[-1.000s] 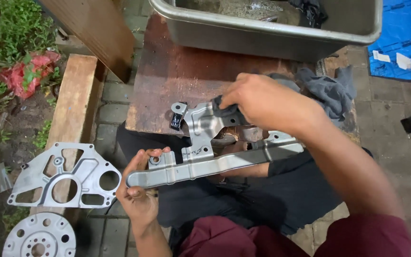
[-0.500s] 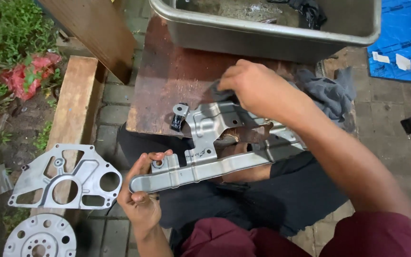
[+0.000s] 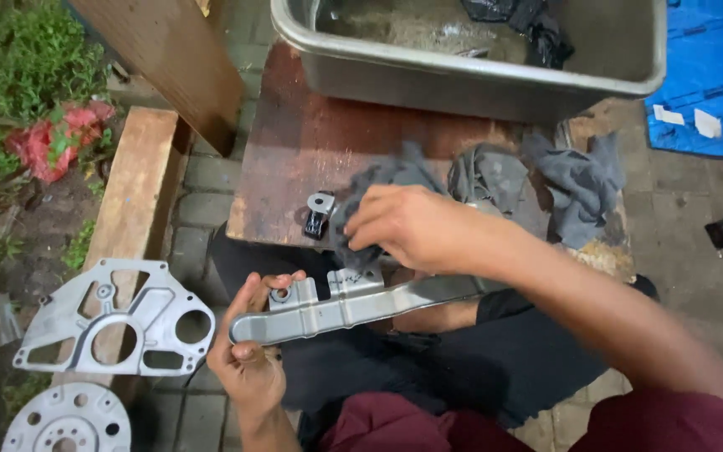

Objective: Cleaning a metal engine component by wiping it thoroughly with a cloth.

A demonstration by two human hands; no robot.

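My left hand (image 3: 248, 351) grips the near end of a long silver metal bracket (image 3: 353, 305) held across my lap. My right hand (image 3: 416, 226) is closed on a grey rag (image 3: 378, 188) and presses it onto the upper part of the bracket, which the rag and hand mostly hide. A small black and silver mount (image 3: 318, 213) on the bracket's far side pokes out left of the rag.
A brown wooden board (image 3: 311, 142) carries a grey metal tub (image 3: 462, 75) with dirty water, plus more grey rags (image 3: 571, 184). On the paving at left lie a flat aluminium plate (image 3: 119, 322) and a round toothed disc (image 3: 69, 423). Wooden planks (image 3: 135, 184) and grass are further left.
My right hand has pulled the grey rag over the upper part of the bracket, covering the shaped plate seen earlier. My left hand keeps its hold on the bracket's end.
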